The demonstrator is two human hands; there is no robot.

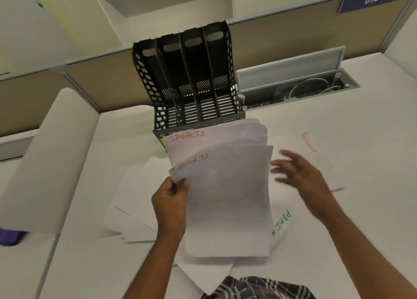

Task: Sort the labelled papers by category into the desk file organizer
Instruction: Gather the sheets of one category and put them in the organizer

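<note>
**Sorting barely begun: organizer slots look empty, SPORTS sheets in hand**

The organizer [191,82] stands upright at the back of the desk [361,163], and its four slots appear to hold no paper as far as their dark interiors show. By that reading, nothing has been filed yet.

The left hand [170,199] pinches a fanned stack [225,186] by its left edge, thumb on top and fingers curled beneath, holding it raised just in front of the organizer's base. Two of the sheets read SPORTS in red, so one category seems to be gathered and ready to go in. The right hand [300,174] hovers beside the stack's right edge with fingers spread and relaxed, holding nothing.

Loose sheets lie on the desk under and around the stack: one marked ADMIN [282,223] in green near the stack's lower right, one marked FINANCE [308,142] in red farther right, and several more [135,208] to the left. These remain to be grouped and filed.

The right hand is blurred, so whether its fingertips touch the paper cannot be told. The stack hides the organizer's front lip and any labels there. The left sheets show no readable words, and how many sheets the stack holds is unclear.
</note>
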